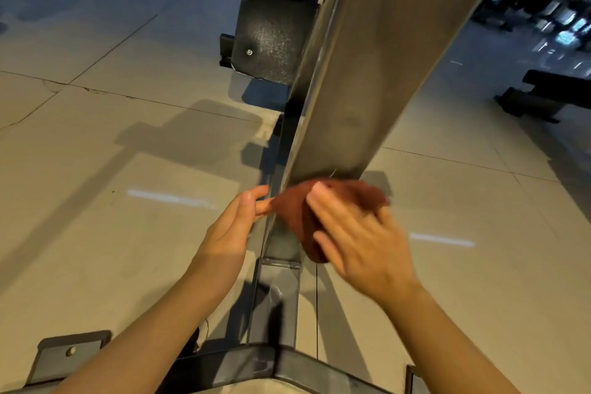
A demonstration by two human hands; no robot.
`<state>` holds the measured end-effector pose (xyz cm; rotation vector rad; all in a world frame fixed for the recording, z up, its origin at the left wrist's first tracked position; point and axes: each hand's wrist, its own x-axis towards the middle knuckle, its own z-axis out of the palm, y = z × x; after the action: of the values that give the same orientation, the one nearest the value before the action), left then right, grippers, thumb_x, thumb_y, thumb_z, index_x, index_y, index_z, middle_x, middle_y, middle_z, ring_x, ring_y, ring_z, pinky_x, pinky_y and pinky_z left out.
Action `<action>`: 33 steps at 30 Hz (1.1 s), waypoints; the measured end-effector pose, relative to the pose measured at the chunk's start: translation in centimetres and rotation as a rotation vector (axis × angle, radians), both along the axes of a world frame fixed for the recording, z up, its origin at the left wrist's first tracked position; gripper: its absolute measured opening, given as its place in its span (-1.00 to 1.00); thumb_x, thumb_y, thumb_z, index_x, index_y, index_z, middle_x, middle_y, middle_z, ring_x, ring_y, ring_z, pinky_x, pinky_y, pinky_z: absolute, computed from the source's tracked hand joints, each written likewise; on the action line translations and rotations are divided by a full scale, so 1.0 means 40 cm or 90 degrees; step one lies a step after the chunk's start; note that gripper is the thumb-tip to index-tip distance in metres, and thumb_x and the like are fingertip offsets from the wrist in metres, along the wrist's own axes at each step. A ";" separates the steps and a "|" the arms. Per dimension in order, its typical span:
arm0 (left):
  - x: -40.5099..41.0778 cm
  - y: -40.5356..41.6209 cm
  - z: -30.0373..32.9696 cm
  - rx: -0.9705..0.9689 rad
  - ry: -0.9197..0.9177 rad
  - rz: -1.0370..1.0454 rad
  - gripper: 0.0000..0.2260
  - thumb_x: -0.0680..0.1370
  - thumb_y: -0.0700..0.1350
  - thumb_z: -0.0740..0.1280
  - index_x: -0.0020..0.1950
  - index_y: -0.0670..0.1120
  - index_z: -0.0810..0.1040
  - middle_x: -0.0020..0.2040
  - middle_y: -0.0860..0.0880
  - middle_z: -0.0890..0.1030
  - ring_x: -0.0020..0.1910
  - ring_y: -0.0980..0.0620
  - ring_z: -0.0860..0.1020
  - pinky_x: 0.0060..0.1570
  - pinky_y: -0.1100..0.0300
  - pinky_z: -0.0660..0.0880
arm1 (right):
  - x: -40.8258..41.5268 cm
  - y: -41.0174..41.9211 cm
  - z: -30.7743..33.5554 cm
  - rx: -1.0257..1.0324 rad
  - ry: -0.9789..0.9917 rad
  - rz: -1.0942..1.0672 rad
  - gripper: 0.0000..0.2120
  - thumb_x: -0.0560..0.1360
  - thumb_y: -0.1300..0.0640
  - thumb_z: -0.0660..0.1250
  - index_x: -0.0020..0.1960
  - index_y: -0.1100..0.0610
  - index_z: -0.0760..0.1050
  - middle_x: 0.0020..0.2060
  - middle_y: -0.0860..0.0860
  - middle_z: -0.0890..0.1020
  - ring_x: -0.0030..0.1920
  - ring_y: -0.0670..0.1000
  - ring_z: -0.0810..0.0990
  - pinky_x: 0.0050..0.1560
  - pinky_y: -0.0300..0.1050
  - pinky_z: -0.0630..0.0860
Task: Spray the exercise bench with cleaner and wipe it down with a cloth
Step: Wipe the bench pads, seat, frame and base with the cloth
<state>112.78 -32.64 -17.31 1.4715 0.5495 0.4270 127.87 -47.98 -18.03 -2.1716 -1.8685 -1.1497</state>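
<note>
Rust-red cloth (pixel 307 217) sits at the near end of the bench pad (pixel 367 73). My right hand (pixel 358 233) presses it flat-fingered; my left hand (pixel 236 221) pinches its corner. I fear the bunched cloth sliding off the pad's edge, skipping patches.

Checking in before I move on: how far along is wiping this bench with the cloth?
Wiping is underway: the right hand presses the red cloth on the bench pad's near end, and the left hand pinches its corner. No spray bottle shows. Nothing shows whether the rest of the pad is wiped.
</note>
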 end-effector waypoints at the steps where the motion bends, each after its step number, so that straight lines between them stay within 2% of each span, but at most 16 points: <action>1: 0.001 -0.001 -0.002 -0.003 0.001 -0.003 -0.54 0.45 0.39 -0.02 0.21 0.26 0.43 0.12 0.28 0.62 0.29 0.27 0.45 0.46 0.10 0.21 | 0.006 0.014 0.046 0.075 -0.002 -0.012 -0.39 0.61 -0.03 0.23 0.57 0.13 0.12 0.55 0.04 0.11 0.51 -0.02 0.18 0.42 -0.05 0.17; 3: -0.002 -0.003 -0.004 -0.013 0.010 -0.006 -0.55 0.47 0.37 -0.03 0.22 0.26 0.42 0.12 0.30 0.61 0.30 0.28 0.44 0.47 0.04 0.19 | 0.024 0.055 0.110 0.182 -0.018 -0.051 -0.32 0.62 -0.09 0.21 0.60 0.10 -0.03 0.58 0.07 0.08 0.57 -0.03 -0.06 0.52 -0.03 0.00; 5: -0.005 -0.003 -0.004 -0.025 0.010 -0.014 -0.56 0.48 0.32 -0.04 0.24 0.25 0.42 0.13 0.28 0.61 0.29 0.28 0.45 0.47 0.01 0.20 | 0.038 0.086 0.115 0.205 -0.052 -0.062 -0.27 0.63 -0.12 0.17 0.59 0.12 -0.15 0.59 0.06 -0.10 0.57 0.01 -0.20 0.55 0.01 -0.15; 6: -0.005 -0.002 -0.003 -0.025 0.005 -0.016 -0.56 0.48 0.32 -0.04 0.25 0.24 0.42 0.13 0.28 0.62 0.28 0.28 0.46 0.47 0.00 0.21 | 0.043 0.093 0.094 0.197 -0.069 -0.048 -0.28 0.64 -0.12 0.16 0.59 0.14 -0.13 0.59 0.07 -0.14 0.57 0.02 -0.20 0.55 0.00 -0.15; 9: -0.002 0.001 -0.001 -0.031 0.004 -0.017 -0.48 0.48 0.33 -0.02 0.31 0.17 0.44 0.15 0.21 0.63 0.25 0.24 0.50 0.45 -0.01 0.25 | 0.042 0.076 -0.022 0.138 -0.062 0.012 -0.35 0.63 -0.03 0.21 0.58 0.19 0.02 0.53 0.14 0.10 0.54 0.04 0.02 0.55 -0.07 -0.05; 13: -0.006 0.003 -0.005 -0.033 0.019 -0.030 -0.53 0.46 0.34 -0.04 0.25 0.26 0.43 0.17 0.25 0.61 0.27 0.26 0.48 0.46 0.01 0.23 | 0.025 0.006 -0.149 -0.101 -0.057 0.013 -0.08 0.48 0.25 0.41 0.58 0.22 -0.17 0.51 0.04 0.13 0.49 0.09 0.17 0.55 0.06 0.00; 15: -0.004 0.005 -0.005 -0.034 0.020 -0.035 -0.54 0.46 0.35 -0.04 0.23 0.27 0.42 0.18 0.25 0.60 0.26 0.27 0.48 0.46 0.00 0.23 | 0.018 -0.015 -0.140 -0.137 -0.043 -0.007 -0.13 0.50 0.23 0.38 0.59 0.19 -0.13 0.54 0.04 0.14 0.48 0.07 0.20 0.53 0.04 0.02; 18: -0.011 0.003 -0.010 -0.020 0.006 -0.022 -0.55 0.47 0.35 -0.04 0.23 0.27 0.43 0.17 0.27 0.60 0.28 0.28 0.46 0.47 -0.01 0.21 | 0.001 -0.006 -0.045 0.012 -0.005 -0.043 -0.41 0.61 0.01 0.26 0.56 0.10 0.13 0.56 0.00 0.14 0.45 0.01 0.27 0.39 0.03 0.24; 21: -0.011 -0.010 0.030 -0.006 -0.033 -0.027 -0.57 0.50 0.32 -0.01 0.25 0.24 0.43 0.18 0.27 0.60 0.29 0.26 0.46 0.46 -0.02 0.22 | -0.004 0.061 0.079 0.203 0.007 -0.102 -0.45 0.65 -0.09 0.11 0.54 0.13 0.13 0.53 0.05 0.16 0.49 0.04 0.08 0.50 0.01 0.02; 23: 0.023 -0.009 0.058 0.061 -0.032 -0.052 -0.63 0.58 0.14 0.09 0.38 0.19 0.37 0.32 0.25 0.51 0.35 0.23 0.42 0.45 0.03 0.26 | -0.008 0.099 0.115 0.238 0.018 -0.111 -0.45 0.64 -0.10 0.13 0.52 0.15 0.12 0.46 0.10 0.18 0.49 0.07 0.02 0.52 -0.02 -0.10; 24: 0.029 -0.012 0.027 0.017 -0.056 -0.063 -0.61 0.60 0.06 0.14 0.44 0.19 0.30 0.40 0.25 0.41 0.39 0.21 0.37 0.43 0.05 0.30 | -0.012 0.107 0.117 0.243 0.026 -0.103 -0.44 0.64 -0.08 0.17 0.51 0.16 0.12 0.45 0.12 0.19 0.49 0.07 0.02 0.53 -0.05 -0.11; 25: 0.021 -0.007 -0.012 0.041 -0.075 -0.054 -0.62 0.62 0.09 0.18 0.45 0.23 0.29 0.42 0.24 0.39 0.40 0.18 0.38 0.37 0.02 0.37 | -0.017 0.110 0.110 0.249 0.038 -0.084 -0.45 0.63 -0.04 0.21 0.51 0.18 0.15 0.44 0.12 0.20 0.49 0.06 0.03 0.53 -0.09 -0.08; 27: -0.014 -0.005 -0.010 0.068 -0.036 -0.067 -0.65 0.53 0.32 0.21 0.27 0.27 0.49 0.24 0.18 0.58 0.24 0.15 0.53 0.18 0.00 0.51 | -0.030 0.102 0.087 0.250 0.081 -0.033 -0.47 0.61 0.10 0.29 0.49 0.17 0.17 0.44 0.13 0.21 0.54 0.01 0.03 0.53 -0.07 0.03; 28: -0.012 -0.012 0.008 -0.011 -0.022 -0.058 -0.65 0.46 0.35 0.27 0.16 0.24 0.56 0.09 0.13 0.65 0.11 0.14 0.60 0.08 0.08 0.55 | -0.037 0.094 0.077 0.241 0.109 -0.008 -0.44 0.59 0.17 0.33 0.50 0.16 0.16 0.45 0.13 0.21 0.56 -0.03 0.01 0.52 -0.04 0.08; 30: -0.016 -0.054 0.006 -0.085 -0.034 -0.013 -0.67 0.39 0.21 0.43 0.11 0.16 0.56 -0.05 0.10 0.68 -0.05 0.12 0.65 -0.10 0.24 0.57 | -0.051 0.075 0.060 0.210 0.159 0.028 -0.38 0.56 0.26 0.36 0.51 0.10 0.13 0.46 0.16 0.19 0.57 -0.04 0.00 0.50 -0.04 0.12; 33: -0.013 -0.098 0.007 -0.093 -0.086 -0.022 -0.69 0.35 0.01 0.50 0.07 0.13 0.58 -0.08 0.07 0.68 -0.08 -0.01 0.67 -0.14 0.17 0.58 | -0.071 0.046 0.043 0.169 0.213 0.014 -0.47 0.58 0.26 0.30 0.51 0.14 0.22 0.46 0.18 0.18 0.54 0.02 0.12 0.47 -0.15 0.12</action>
<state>112.24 -36.55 -17.05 1.3007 0.4379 0.4464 125.01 -46.15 -16.30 -2.0391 -1.5049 -0.9009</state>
